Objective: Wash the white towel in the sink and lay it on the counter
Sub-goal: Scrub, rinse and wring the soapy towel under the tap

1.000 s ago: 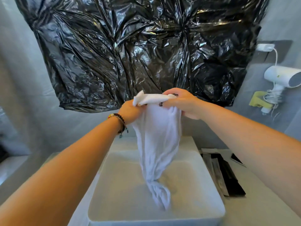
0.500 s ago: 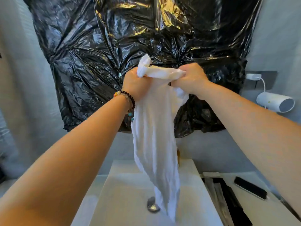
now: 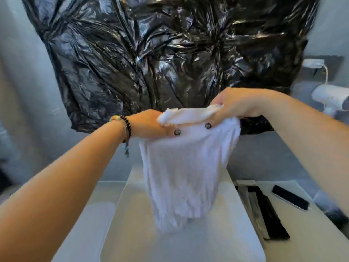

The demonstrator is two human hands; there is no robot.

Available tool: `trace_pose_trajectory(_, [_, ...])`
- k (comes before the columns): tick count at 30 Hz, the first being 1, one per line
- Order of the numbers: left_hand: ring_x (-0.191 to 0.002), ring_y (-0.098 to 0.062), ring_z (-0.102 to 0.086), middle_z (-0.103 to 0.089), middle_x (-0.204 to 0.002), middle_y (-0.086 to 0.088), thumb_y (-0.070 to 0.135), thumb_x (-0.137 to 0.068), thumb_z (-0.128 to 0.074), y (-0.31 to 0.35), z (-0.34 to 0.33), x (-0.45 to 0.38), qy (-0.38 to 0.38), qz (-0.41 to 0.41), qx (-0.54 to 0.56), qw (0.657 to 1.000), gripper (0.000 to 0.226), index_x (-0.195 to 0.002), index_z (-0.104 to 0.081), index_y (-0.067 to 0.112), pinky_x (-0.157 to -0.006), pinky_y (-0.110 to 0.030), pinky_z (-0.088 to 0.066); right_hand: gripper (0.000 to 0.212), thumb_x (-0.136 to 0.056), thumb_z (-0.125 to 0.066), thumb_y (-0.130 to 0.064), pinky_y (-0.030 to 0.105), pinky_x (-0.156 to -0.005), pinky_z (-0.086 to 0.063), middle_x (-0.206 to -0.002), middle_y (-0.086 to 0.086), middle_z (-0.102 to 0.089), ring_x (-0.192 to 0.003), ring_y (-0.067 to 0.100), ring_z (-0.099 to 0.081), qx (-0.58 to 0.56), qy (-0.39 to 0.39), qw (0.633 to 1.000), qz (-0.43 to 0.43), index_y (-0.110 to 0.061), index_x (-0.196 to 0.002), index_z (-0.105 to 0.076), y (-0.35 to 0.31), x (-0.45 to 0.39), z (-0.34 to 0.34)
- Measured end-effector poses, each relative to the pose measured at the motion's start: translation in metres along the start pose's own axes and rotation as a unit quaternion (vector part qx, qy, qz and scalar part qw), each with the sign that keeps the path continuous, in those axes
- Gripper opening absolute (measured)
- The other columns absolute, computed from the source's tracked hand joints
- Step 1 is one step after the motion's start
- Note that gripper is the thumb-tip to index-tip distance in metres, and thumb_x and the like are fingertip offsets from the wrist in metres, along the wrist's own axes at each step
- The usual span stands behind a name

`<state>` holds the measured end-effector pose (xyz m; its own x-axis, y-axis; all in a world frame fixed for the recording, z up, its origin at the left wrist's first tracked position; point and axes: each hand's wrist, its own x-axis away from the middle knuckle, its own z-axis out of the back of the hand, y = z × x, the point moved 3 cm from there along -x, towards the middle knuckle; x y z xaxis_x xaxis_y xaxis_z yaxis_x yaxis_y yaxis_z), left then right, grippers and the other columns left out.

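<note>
- The white towel [image 3: 181, 173] hangs in the air above the sink [image 3: 113, 220]. Its top edge is bunched up between two hands, and the rest falls down in soft folds. The bottom end dangles low over the basin. I cannot tell if it touches the bottom.
- The left hand [image 3: 149, 122] grips the left end of the bunched edge, with its fingers curled round the cloth.
- The right hand [image 3: 236, 104] holds the other end the same way, fingers wrapped over the top and the thumb under.
- I think the step now is to open the towel out so it can go flat on the counter [image 3: 309, 231].
- To do it well, pull the two hands apart along the top edge so the bunch slides open. Keep a firm hold on both corners.
- Let drips fall into the sink first. A wet towel is heavy and floppy, so lift it high enough to pass the sink wall.
- Watch the counter on the right. Some dark flat things [image 3: 264, 210] lie there, just beside the sink, and a dark bar [image 3: 290, 197] lies a bit farther out. Lay the towel on a bare part so it does not cover them.
- A black plastic sheet [image 3: 166, 57] hangs on the wall behind. Keep the towel off it.
</note>
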<state>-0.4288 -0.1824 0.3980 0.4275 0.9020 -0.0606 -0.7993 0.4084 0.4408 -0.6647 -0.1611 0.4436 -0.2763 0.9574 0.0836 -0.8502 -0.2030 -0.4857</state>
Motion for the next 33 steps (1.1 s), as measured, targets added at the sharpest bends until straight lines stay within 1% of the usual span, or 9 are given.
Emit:
trace_pose_trajectory(3, [-0.096,-0.023,-0.062,-0.069,-0.111,-0.004,0.063,-0.081,-0.064,-0.048,-0.073,0.005,-0.178,0.055,-0.037,0.982,0.052,-0.108,-0.067,0.019,-0.09,-0.037,-0.049,0.037,-0.07,-0.084,-0.041,0.034,-0.061,-0.037,-0.078,0.01,-0.062,-0.071,0.021,-0.054,-0.007,-0.13,0.989,-0.072,-0.01,-0.087,-0.071,0.047,-0.018,-0.073])
trace_pose_trajectory(6, [-0.079,-0.021,-0.056,-0.065,-0.094,-0.003,0.076,-0.075,-0.047,-0.091,-0.146,0.013,-0.259,0.116,-0.022,0.959,0.059,-0.09,-0.062,0.021,-0.071,-0.029,-0.045,0.051,-0.061,-0.083,-0.053,0.03,-0.056,-0.036,-0.071,0.007,-0.052,-0.063,0.018,-0.048,0.008,-0.193,0.972,-0.134,-0.009,-0.076,-0.062,0.092,-0.033,-0.152])
trace_pose_trajectory(9, [-0.077,-0.026,-0.059,-0.062,-0.084,-0.005,0.083,-0.062,-0.045,-0.124,-0.21,0.02,-0.219,0.19,0.047,0.956,0.07,-0.088,-0.063,0.021,-0.061,-0.028,-0.04,0.04,-0.067,-0.082,-0.044,0.028,-0.052,-0.038,-0.073,0.003,-0.056,-0.069,0.023,-0.056,0.03,-0.061,0.979,-0.19,-0.015,-0.073,-0.055,0.13,-0.049,-0.222])
trace_pose_trajectory(12, [-0.097,-0.027,-0.06,-0.065,-0.118,-0.009,0.067,-0.085,-0.053,-0.151,-0.272,0.021,-0.089,0.275,0.132,0.948,0.069,-0.129,-0.054,0.014,-0.082,-0.032,-0.05,0.031,-0.083,-0.069,-0.038,0.031,-0.068,-0.043,-0.11,0.006,-0.058,-0.099,0.028,-0.058,-0.009,0.08,0.975,-0.205,-0.017,-0.102,-0.058,0.149,-0.053,-0.299])
trace_pose_trajectory(14, [-0.1,-0.022,-0.056,-0.058,-0.128,-0.008,0.059,-0.092,-0.049,-0.156,-0.314,0.025,-0.067,0.282,0.119,0.95,0.063,-0.141,-0.041,0.021,-0.082,-0.033,-0.049,0.045,-0.092,-0.049,-0.043,0.035,-0.089,-0.045,-0.135,0.006,-0.045,-0.121,0.028,-0.048,0.004,0.027,0.981,-0.192,-0.019,-0.13,-0.049,0.156,-0.048,-0.357])
trace_pose_trajectory(17, [-0.123,-0.022,-0.044,-0.042,-0.14,0.005,0.057,-0.09,-0.042,-0.151,-0.363,0.037,-0.104,0.202,-0.073,0.971,0.061,-0.145,-0.029,0.035,-0.097,-0.036,-0.039,0.07,-0.087,-0.03,-0.059,0.051,-0.105,-0.033,-0.152,0.006,-0.028,-0.137,0.031,-0.032,0.116,-0.035,0.979,-0.163,-0.027,-0.148,-0.025,0.164,-0.035,-0.421])
trace_pose_trajectory(21, [-0.112,-0.02,-0.046,-0.047,-0.125,0.005,0.046,-0.09,-0.036,-0.148,-0.379,0.03,-0.105,0.147,-0.153,0.972,0.048,-0.134,-0.036,0.027,-0.092,-0.034,-0.036,0.067,-0.075,-0.049,-0.053,0.047,-0.076,-0.046,-0.13,0.012,-0.052,-0.109,0.034,-0.054,0.169,0.049,0.977,-0.118,-0.018,-0.132,-0.048,0.173,-0.046,-0.431])
trace_pose_trajectory(26, [-0.094,-0.019,-0.054,-0.057,-0.104,0.004,0.043,-0.086,-0.038,-0.158,-0.385,-0.002,-0.106,0.104,-0.103,0.984,0.033,-0.113,-0.042,0.024,-0.084,-0.03,-0.038,0.048,-0.073,-0.051,-0.046,0.04,-0.068,-0.047,-0.101,0.007,-0.058,-0.09,0.03,-0.056,0.136,0.089,0.985,-0.066,-0.015,-0.11,-0.056,0.187,-0.071,-0.433])
trace_pose_trajectory(33, [-0.082,-0.024,-0.064,-0.066,-0.089,0.001,0.055,-0.079,-0.039,-0.161,-0.371,-0.005,-0.105,0.145,-0.023,0.984,0.042,-0.104,-0.051,0.023,-0.069,-0.032,-0.046,0.043,-0.073,-0.06,-0.055,0.035,-0.064,-0.046,-0.094,-0.002,-0.059,-0.084,0.024,-0.058,0.017,-0.017,0.997,-0.076,-0.022,-0.1,-0.057,0.194,-0.088,-0.403])
